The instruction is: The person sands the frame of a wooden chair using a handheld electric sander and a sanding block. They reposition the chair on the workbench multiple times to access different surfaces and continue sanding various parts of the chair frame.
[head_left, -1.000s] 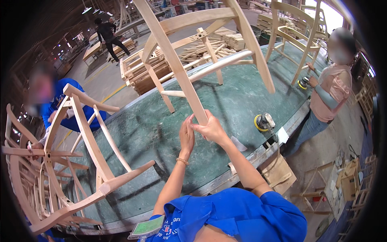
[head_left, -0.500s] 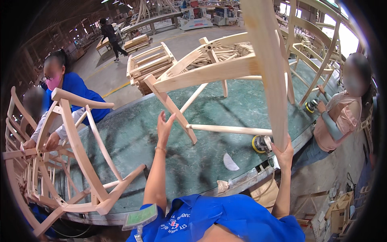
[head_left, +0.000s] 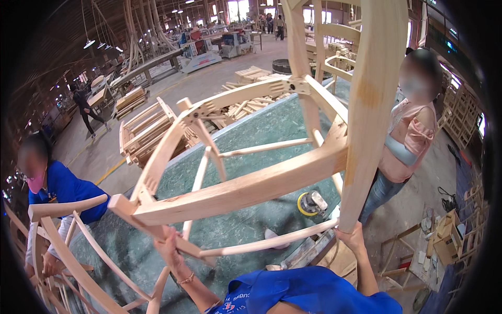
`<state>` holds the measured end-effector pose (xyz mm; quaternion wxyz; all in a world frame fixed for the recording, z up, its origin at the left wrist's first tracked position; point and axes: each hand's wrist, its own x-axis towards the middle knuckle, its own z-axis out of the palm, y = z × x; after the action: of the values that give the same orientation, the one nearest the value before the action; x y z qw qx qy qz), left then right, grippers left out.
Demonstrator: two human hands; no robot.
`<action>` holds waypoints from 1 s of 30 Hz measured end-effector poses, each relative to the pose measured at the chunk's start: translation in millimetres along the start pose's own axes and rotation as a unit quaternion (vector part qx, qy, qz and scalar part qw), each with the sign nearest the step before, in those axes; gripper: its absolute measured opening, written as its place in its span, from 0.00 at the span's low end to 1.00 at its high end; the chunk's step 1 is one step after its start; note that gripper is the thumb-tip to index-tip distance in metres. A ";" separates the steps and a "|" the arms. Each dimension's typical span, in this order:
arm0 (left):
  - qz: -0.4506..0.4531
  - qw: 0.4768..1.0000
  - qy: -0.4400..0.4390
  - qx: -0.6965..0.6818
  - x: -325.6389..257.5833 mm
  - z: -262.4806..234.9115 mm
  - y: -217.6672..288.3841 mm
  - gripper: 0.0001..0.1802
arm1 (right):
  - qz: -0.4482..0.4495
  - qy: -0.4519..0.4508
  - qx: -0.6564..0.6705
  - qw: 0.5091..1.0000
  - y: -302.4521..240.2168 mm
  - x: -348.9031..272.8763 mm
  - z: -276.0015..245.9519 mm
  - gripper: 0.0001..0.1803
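Observation:
A pale wooden chair frame (head_left: 246, 180) without a seat fills the middle of the view, tilted above the green workbench (head_left: 230, 238). Its front leg at the left is gripped low down by my left hand (head_left: 170, 250). My right hand (head_left: 351, 236) wraps round the lower end of the tall back leg on the right. Rounded stretchers join the legs. Beyond the lower stretcher, a sander (head_left: 312, 203) with a yellow-rimmed pad lies on the bench. A pale sanding disc (head_left: 277, 239) is partly hidden behind that stretcher.
Another chair frame (head_left: 89, 256) stands close at the left, beside a person in blue (head_left: 73, 180). To the right is a person in a pink top (head_left: 415, 136). Stacked wooden frames (head_left: 149, 133) lie past the bench's far edge.
My left hand has gone from open beside the front leg to gripping it. The chair frame has been lifted and turned toward me, and the view has swung right.

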<state>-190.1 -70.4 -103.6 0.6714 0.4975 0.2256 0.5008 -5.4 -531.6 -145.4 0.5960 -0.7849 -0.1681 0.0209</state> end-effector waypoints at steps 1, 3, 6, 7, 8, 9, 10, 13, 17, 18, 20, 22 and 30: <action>0.018 1.000 -0.012 0.015 -2.3 -7.2 15.1 0.12 | 0.016 -0.006 -0.011 1.000 9.5 1.8 7.5 0.25; 0.039 0.998 -0.035 0.034 -7.2 -15.9 40.6 0.14 | 0.055 -0.027 -0.035 0.998 28.1 17.5 25.3 0.21; 0.051 0.993 -0.078 0.076 8.7 -2.8 67.7 0.17 | 0.070 -0.034 0.061 0.995 46.4 42.9 58.7 0.17; 0.053 0.988 -0.094 0.111 18.5 0.4 74.3 0.18 | 0.093 -0.050 0.072 0.992 43.6 53.3 69.2 0.16; 0.085 0.984 -0.100 0.124 24.3 9.0 84.7 0.17 | 0.081 -0.038 0.090 0.992 25.4 65.6 80.7 0.16; 0.112 0.977 -0.123 0.134 36.3 28.3 90.8 0.16 | 0.075 -0.010 0.107 0.991 8.1 75.1 82.0 0.16; 0.103 0.973 -0.133 0.157 48.7 40.9 92.8 0.16 | 0.077 -0.010 0.140 0.987 5.6 90.9 80.6 0.16; 0.085 0.967 -0.123 0.206 91.1 53.1 102.6 0.16 | 0.095 -0.028 0.143 0.985 -31.1 118.6 87.1 0.21; 0.051 0.961 -0.126 0.241 139.8 84.1 105.6 0.16 | 0.071 -0.003 0.095 0.993 -62.7 145.9 88.7 0.28; 0.050 0.958 -0.127 0.253 148.4 90.3 104.9 0.16 | 0.071 -0.003 0.096 0.993 -64.2 151.7 89.1 0.30; 0.043 0.955 -0.152 0.251 169.9 95.4 101.3 0.16 | 0.071 0.001 0.089 0.993 -67.3 160.9 87.5 0.33; 0.028 0.955 -0.160 0.250 185.1 96.8 97.5 0.17 | 0.068 0.004 0.077 0.995 -69.0 170.1 89.2 0.36; 0.010 0.946 -0.186 0.265 217.5 113.5 93.1 0.18 | 0.055 -0.007 0.019 0.998 -78.6 195.8 86.8 0.37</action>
<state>-54.6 74.8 67.9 0.5405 0.7440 0.2158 0.3284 140.1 -376.1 -63.6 0.6074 -0.7814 -0.1288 0.0621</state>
